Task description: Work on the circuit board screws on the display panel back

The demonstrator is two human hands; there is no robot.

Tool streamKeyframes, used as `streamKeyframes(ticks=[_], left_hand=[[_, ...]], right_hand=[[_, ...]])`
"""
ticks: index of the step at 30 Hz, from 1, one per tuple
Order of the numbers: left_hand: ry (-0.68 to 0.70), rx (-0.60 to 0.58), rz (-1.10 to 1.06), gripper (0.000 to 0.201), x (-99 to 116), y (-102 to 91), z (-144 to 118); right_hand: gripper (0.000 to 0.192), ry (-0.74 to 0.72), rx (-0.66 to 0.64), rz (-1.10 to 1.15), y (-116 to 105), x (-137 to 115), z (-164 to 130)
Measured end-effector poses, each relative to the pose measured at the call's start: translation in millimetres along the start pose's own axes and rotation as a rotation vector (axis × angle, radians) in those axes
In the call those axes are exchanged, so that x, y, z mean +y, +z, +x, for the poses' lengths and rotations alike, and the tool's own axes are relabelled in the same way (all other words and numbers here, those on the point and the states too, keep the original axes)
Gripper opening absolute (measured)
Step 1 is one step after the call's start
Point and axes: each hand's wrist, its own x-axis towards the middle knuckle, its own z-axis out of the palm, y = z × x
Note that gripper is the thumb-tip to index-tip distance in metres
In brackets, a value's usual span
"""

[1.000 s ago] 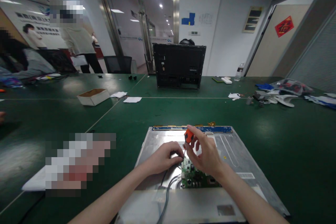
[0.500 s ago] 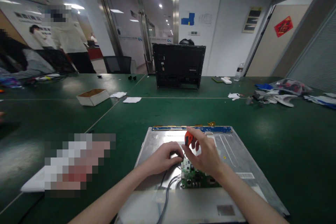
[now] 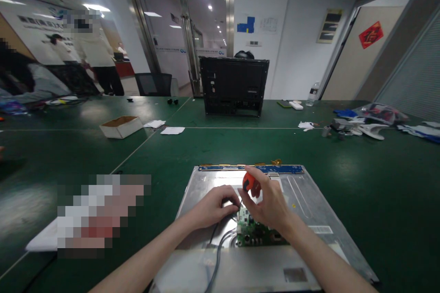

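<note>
My right hand grips the red and black handle of a screwdriver, fingertips and thumb around it. The screwdriver's thin shaft points down to the upper left corner of a green circuit board. Beside that corner my left hand is closed, thumb and fingertips together near the shaft's lower end; what they pinch is hidden. The board sits on the metal back of a flat display panel, which lies under both hands. A grey cable curves from the board's left side toward me. A blue circuit strip runs along the panel's far edge.
A black monitor housing stands upright across the green table. An open white box and papers lie to the left. At the right are a water bottle and loose parts. People stand beyond the table.
The screwdriver's handle has turned a little in my right hand. My left hand and the panel stay put. In the background, the standing people have shifted slightly to the right.
</note>
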Motion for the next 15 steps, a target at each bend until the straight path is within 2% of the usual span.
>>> streamKeyframes(ticks=[5,15], left_hand=[[0.0,0.003,-0.006,0.009,-0.7,0.5,0.1],[0.016,0.018,0.037,0.007,0.3,0.1,1.2]], right_hand=[[0.05,0.001,-0.003,-0.018,-0.2,0.3,-0.2],[0.06,-0.001,-0.03,0.072,-4.1,-1.7,0.9]])
